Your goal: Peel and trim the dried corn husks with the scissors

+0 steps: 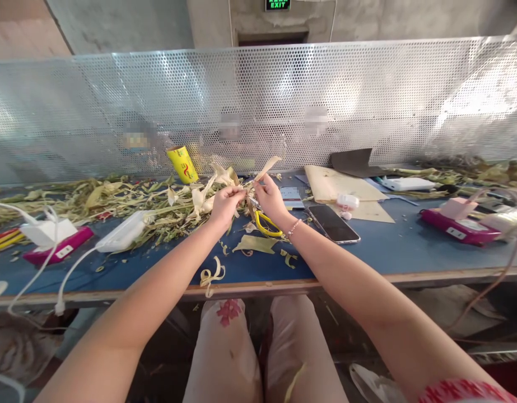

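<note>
My left hand (224, 205) grips a bunch of dried plant stalks and pale leaves (208, 193) above the blue table (388, 246). My right hand (270, 198) holds yellow-handled scissors (264, 221), the handle loops hanging below the palm. Its fingers also pinch a pale leaf strip (265, 167) that sticks up. Both hands meet close together over the middle of the table. Cut leaf scraps (254, 244) lie under them.
A heap of dried stalks (90, 198) covers the left table. A phone (332, 223) lies right of my hand, brown paper (338, 187) behind it. Pink devices (460, 226) (59, 249), white chargers and cables (119, 238), a yellow can (182, 164), a perforated metal screen (367, 95).
</note>
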`<state>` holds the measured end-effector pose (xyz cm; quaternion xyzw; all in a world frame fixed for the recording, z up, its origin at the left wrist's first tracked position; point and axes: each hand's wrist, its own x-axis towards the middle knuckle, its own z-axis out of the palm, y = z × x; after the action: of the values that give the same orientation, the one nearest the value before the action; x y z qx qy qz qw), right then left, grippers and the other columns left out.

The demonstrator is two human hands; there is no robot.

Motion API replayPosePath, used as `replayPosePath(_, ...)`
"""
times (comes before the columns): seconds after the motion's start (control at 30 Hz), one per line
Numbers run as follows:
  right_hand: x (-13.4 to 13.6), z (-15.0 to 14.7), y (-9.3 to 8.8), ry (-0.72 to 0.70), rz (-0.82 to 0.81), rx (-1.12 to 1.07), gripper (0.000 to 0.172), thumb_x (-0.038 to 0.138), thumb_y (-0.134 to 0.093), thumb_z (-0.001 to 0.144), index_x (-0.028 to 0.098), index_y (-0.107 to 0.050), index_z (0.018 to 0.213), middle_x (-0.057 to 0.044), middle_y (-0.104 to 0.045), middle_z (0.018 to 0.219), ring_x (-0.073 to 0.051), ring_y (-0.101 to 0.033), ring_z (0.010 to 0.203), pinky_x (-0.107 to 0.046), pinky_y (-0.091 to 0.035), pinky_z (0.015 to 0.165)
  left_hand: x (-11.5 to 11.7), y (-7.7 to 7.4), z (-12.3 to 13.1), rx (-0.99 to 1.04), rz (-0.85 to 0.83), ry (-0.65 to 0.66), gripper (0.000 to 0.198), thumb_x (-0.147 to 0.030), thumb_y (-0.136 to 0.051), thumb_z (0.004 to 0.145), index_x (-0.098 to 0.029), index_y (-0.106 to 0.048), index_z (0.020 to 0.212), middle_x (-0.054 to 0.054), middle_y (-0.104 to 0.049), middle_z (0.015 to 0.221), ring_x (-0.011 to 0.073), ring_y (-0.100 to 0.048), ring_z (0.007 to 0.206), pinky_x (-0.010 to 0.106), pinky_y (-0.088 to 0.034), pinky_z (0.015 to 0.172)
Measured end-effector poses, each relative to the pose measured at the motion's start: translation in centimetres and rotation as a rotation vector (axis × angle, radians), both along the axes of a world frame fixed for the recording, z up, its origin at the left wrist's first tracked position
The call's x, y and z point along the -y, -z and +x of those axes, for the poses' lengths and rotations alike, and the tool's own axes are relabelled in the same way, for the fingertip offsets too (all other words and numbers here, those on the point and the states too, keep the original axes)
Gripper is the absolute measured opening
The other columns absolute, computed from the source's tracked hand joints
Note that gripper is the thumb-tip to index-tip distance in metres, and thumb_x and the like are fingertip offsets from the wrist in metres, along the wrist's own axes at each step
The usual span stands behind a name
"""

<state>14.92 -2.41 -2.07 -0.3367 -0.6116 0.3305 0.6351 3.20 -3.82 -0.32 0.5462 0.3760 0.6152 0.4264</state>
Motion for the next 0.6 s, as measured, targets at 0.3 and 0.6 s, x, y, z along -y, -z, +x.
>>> replayPosePath(0.3, -0.3, 0.2, 0.4, 0.058, 0.067, 0.124, 0.01, 0.032, -0.043, 0.083, 0.023, -0.041, 0.08, 0.008, -0.027, 0.05, -0.008, -0.029, 0.045, -0.022, -0.023, 0.047, -1.3, 1.2, -0.9, -0.248, 0.2, -0.101, 0.006, -0.02, -0.063, 0.066, -0.015, -0.066, 0.066, -0.001, -0.059, 0.057, 0.0105, -0.05, 0.054, 0.023, -0.038, 0.054)
replayPosePath(0.6, -0.3, 0.5, 0.3, 0.001, 0.027, 0.205, 0.014, 0.033, -0.05, 0.077, 0.021, -0.042, 0.077, 0.005, -0.047, 0.06, -0.009, -0.046, 0.052, -0.023, -0.036, 0.051, -1.4, 1.3, -1.3, -0.674, 0.521, -0.201, 0.013, -0.012, -0.049, 0.077, -0.015, -0.061, 0.08, 0.005, -0.066, 0.079, 0.0148, -0.061, 0.074, 0.027, -0.048, 0.069)
